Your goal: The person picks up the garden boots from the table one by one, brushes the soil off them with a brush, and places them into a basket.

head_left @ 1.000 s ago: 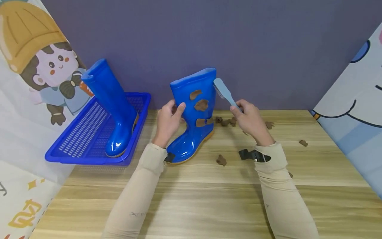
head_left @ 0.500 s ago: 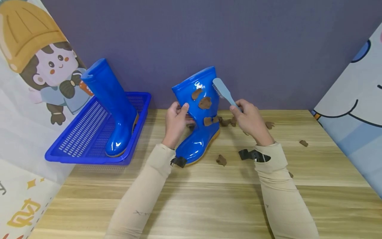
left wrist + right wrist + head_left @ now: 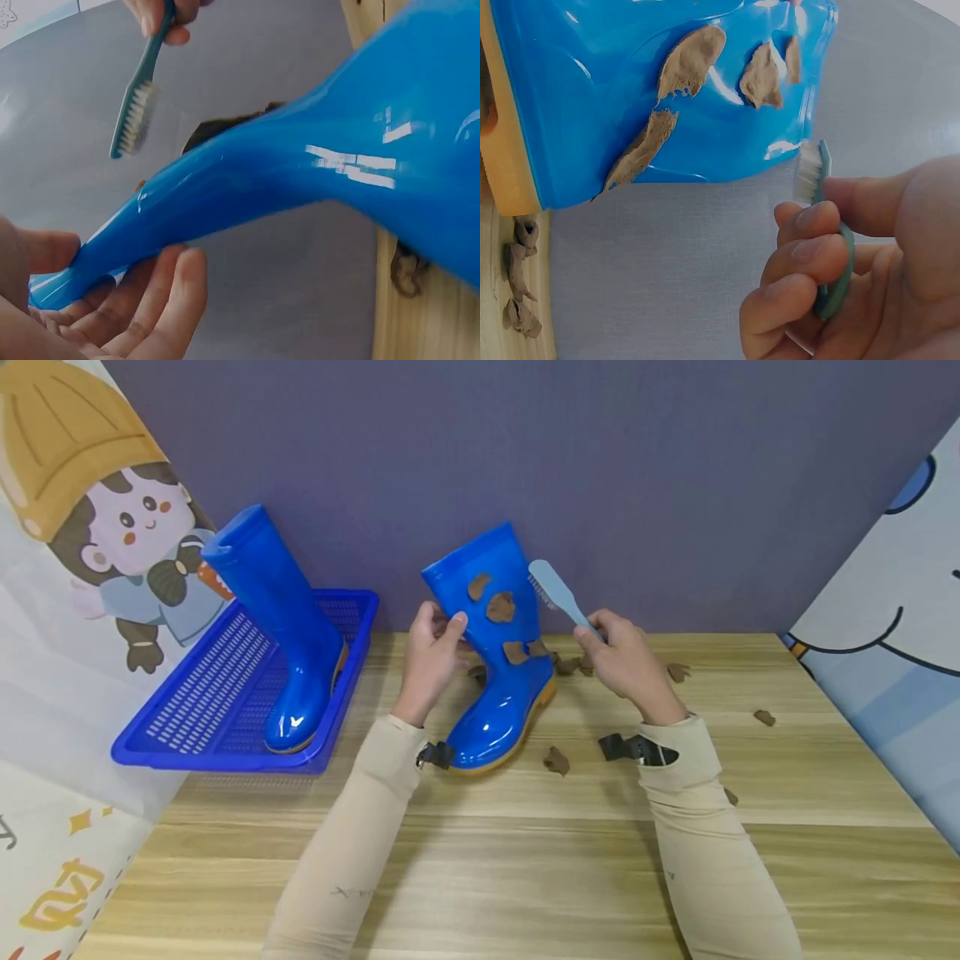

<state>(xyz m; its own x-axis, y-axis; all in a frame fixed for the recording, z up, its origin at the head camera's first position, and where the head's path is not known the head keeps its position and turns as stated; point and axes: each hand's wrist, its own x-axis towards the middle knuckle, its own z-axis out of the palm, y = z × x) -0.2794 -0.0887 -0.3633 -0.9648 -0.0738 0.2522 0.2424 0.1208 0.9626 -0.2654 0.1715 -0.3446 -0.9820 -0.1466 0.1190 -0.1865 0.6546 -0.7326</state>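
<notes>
A blue rain boot (image 3: 491, 710) with a yellow sole stands tilted on the table, its shaft leaning left. Brown mud-like patches (image 3: 501, 607) cling to the shaft and ankle. My left hand (image 3: 431, 664) grips the front of the shaft, thumb on the near side; the left wrist view shows its fingers (image 3: 161, 300) behind the boot. In my right hand (image 3: 626, 660) is a light blue-green brush (image 3: 558, 593), held by the handle. Its pale bristles (image 3: 808, 174) face the boot's back edge, and the right wrist view shows a small gap between them.
At left, a blue plastic basket (image 3: 225, 764) holds a second blue boot (image 3: 288, 635), upright. Brown clumps (image 3: 556, 762) lie scattered over the wooden table (image 3: 540, 877), some behind the boot's heel. A grey wall panel (image 3: 637, 485) borders the table's back edge.
The left hand has turned the boot so its shaft tilts further left and its toe sits further right. The brush has shifted slightly left.
</notes>
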